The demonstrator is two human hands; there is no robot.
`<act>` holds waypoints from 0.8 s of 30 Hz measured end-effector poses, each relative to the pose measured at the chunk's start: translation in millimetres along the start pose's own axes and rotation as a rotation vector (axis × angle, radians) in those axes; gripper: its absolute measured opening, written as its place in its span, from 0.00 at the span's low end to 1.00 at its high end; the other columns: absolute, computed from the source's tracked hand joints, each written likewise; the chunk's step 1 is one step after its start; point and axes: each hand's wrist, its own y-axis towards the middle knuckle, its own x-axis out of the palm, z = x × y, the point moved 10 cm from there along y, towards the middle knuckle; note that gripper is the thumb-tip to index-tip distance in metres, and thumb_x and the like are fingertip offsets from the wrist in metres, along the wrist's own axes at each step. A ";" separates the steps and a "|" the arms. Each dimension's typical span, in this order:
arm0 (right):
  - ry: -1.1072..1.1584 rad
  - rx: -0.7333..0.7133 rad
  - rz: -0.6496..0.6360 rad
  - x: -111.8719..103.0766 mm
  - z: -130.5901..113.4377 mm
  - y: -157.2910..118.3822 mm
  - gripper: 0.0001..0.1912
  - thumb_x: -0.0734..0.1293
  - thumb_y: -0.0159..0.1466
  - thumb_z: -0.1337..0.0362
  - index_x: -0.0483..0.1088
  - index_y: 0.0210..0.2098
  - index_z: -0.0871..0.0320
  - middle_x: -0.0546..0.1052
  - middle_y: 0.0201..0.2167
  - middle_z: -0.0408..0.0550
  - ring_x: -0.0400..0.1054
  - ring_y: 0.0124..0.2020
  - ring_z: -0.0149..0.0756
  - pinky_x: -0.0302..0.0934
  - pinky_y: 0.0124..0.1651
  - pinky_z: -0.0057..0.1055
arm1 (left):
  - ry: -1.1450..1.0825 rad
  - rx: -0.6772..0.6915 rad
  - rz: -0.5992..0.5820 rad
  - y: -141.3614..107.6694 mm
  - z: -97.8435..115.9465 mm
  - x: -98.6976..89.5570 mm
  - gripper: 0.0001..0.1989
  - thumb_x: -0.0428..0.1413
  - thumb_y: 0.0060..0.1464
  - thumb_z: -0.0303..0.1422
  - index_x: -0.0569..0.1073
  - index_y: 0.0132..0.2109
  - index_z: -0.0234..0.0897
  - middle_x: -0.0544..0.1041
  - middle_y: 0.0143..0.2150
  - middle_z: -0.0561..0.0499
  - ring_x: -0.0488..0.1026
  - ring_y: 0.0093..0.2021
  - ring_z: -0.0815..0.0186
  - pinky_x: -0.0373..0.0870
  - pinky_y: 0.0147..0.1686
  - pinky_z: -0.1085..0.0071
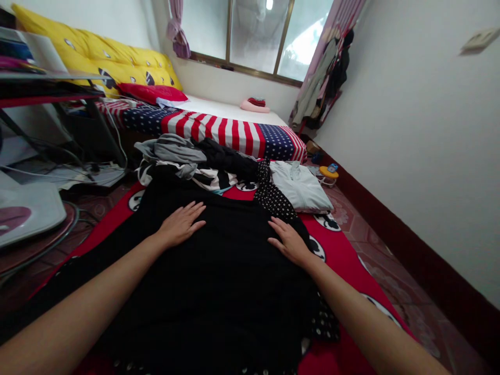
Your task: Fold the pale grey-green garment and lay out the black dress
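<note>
A: What could go wrong here?

B: The black cloth (207, 291) lies on a red mat (338, 260). If the hands push too hard, it could slip or bunch up.

A: Where is it from the hands?

B: Right under them. The left hand (180, 224) and the right hand (287, 241) both lie flat on top of it.

A: Are they holding on?

B: No. Both hands are open, with the fingers spread. They are apart from each other, and they do not grip.

A: What else is close?

B: The dotted cloth (273, 200) is just past the right hand, near the pale shirt (300, 185). A hard push could drag the dotted cloth along too.
</note>
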 end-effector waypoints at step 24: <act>-0.304 0.243 -0.032 15.4 35.9 25.2 0.30 0.54 0.71 0.52 0.50 0.69 0.54 0.49 0.71 0.54 0.45 0.70 0.47 0.45 0.67 0.52 | 0.090 0.094 0.104 9.0 8.1 -0.3 0.30 0.41 0.64 0.49 0.55 0.69 0.44 0.47 0.73 0.48 0.41 0.72 0.56 0.43 0.68 0.56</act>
